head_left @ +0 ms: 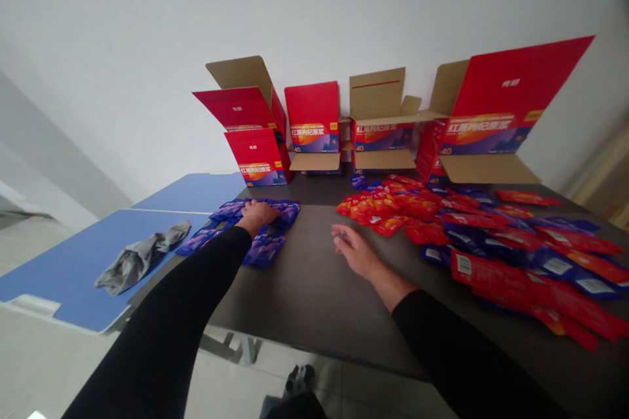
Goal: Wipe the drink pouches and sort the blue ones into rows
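Note:
My left hand [259, 213] reaches out over rows of purple sachets [265, 250] on the left of the dark table. Its fingers are stretched out and rest on the upper row; no sachet is visibly lifted. Over the middle of the tabletop is my right hand [358, 253], fingers loosely bent, thumb apart, nothing visible in it. To the right of that hand spreads a heap of red sachets [376, 208], with blue-purple sachets [557, 266] mixed in.
Red printed cartons with raised flaps line the back: a left carton [260, 154], two middle cartons [314, 134] and a large right carton [484, 134]. A grey cloth [140, 260] lies on the blue table [78, 278] adjoining at left. The dark table's front edge [314, 348] is nearest me.

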{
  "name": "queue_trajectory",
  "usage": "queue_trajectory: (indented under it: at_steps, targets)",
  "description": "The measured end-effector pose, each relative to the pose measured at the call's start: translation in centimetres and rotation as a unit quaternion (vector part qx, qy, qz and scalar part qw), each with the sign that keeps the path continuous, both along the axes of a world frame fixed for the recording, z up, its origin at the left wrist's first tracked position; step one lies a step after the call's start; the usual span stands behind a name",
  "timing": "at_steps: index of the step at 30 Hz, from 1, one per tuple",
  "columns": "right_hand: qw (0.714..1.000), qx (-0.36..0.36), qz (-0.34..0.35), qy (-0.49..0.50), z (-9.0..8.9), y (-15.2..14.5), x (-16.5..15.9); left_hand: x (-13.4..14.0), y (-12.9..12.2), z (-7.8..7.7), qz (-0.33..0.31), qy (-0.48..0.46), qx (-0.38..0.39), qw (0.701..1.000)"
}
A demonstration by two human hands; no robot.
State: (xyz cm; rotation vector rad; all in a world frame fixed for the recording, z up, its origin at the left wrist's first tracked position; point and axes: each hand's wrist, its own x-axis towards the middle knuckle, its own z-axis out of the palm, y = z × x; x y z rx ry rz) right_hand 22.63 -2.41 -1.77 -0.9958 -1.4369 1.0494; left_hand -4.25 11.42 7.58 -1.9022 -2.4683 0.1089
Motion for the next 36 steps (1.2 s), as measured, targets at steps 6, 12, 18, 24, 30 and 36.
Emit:
queue_trajectory:
  at_steps: [6,12,18,24,30,36]
  targets:
    - [1.000,0.002,-0.007,0.005,-0.2,0.1,-0.1,0.2,-1.0,0.5,0.000,-0.012,0.031,0.999]
    - [1.000,0.008,-0.012,-0.010,-0.1,0.1,-0.1,3.3,-5.1,0.2,-0.087,-0.024,0.118,0.989]
    - [0.995,0.048,-0.036,-0.075,0.9,-0.3,0.3,10.5,-10.9,-3.1,-0.238,-0.226,0.091,0.940]
    - [0.992,0.056,-0.058,-0.095,1.3,-0.7,0.5,14.3,-12.9,-6.2,-0.166,-0.531,0.086,0.826]
    - [0.988,0.053,-0.065,-0.126,1.8,-1.1,0.6,14.0,-12.3,-6.6,-0.216,-0.531,0.070,0.816]
    - [0.972,0.073,-0.090,-0.206,2.2,-1.6,1.0,14.3,-11.6,-7.0,-0.260,-0.470,0.040,0.843]
